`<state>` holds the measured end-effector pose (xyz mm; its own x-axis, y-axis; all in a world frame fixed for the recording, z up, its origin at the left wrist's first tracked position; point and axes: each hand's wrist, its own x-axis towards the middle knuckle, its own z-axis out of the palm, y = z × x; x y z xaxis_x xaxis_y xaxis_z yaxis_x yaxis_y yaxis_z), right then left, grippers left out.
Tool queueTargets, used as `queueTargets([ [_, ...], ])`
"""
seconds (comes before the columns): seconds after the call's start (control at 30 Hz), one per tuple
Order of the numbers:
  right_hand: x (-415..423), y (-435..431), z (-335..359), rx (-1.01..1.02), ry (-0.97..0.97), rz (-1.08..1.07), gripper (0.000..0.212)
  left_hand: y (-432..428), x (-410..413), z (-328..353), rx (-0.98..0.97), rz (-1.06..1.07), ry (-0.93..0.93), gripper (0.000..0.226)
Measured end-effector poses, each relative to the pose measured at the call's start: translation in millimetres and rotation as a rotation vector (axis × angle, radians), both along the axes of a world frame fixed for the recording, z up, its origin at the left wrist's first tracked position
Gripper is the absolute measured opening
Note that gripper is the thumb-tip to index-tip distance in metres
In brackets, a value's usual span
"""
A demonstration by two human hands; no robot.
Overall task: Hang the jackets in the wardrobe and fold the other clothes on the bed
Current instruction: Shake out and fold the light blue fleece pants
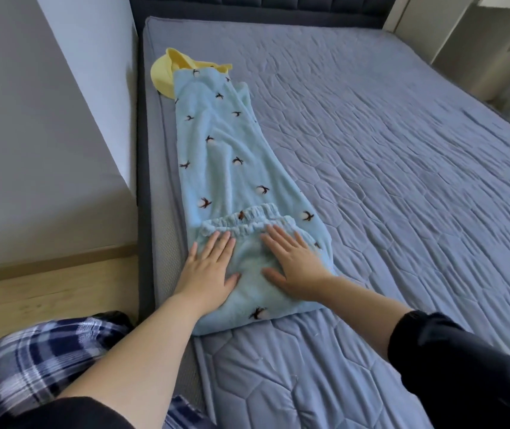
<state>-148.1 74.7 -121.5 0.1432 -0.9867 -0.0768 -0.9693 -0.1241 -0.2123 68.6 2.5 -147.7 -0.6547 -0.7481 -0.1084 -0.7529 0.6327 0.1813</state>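
Leaning over plaid trousers (40, 351) at the bed (402, 181) edge. Pressing left hand (208, 267) and right hand (294, 264) flat, fingers straight and slightly apart, gripping nothing, on the near end of the blue fleece trousers (222, 156), below the waistband (241, 222). Lying lengthways along the bed's left side, overlapping a yellow garment (162, 72) at the far end. Likely handling soft, light and floppy; pinching waistband corners or hems probably serving best. Showing no readable writing or labels.

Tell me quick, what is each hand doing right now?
Left hand: open, pressing flat on the blue trousers.
Right hand: open, flat on the same trousers.
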Motion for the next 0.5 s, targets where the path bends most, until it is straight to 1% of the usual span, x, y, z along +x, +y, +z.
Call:
queueTargets([
  [0.07, 12, 18, 1, 0.052, 0.053, 0.156, 0.091, -1, 3, 3, 0.030, -0.004, 0.029, 0.072],
  [0.13, 21, 32, -1, 0.082, 0.225, 0.256, 0.102, -3, 7, 4, 0.062, -0.005, 0.019, 0.069],
  [0.2, 26, 37, 0, 0.102, 0.376, 0.262, 0.102, -3, 7, 5, 0.091, -0.009, 0.017, 0.067],
  [0.23, 30, 37, 3, 0.132, 0.410, 0.236, 0.101, -3, 7, 6, 0.109, -0.010, 0.024, 0.065],
  [0.27, 33, 35, 6, 0.162, 0.413, 0.209, 0.098, -3, 7, 7, 0.130, -0.008, 0.037, 0.063],
  [0.3, 38, 34, 9, 0.179, 0.393, 0.188, 0.090, -4, 7, 8, 0.154, -0.005, 0.051, 0.061],
  [0.4, 45, 24, 30, 0.139, 0.281, 0.132, 0.053, -6, 9, 12, 0.201, -0.003, 0.099, 0.054],
  [0.5, 43, 9, 67, 0.189, 0.181, 0.059, 0.030, -9, 11, 26, 0.198, -0.003, 0.184, 0.047],
])
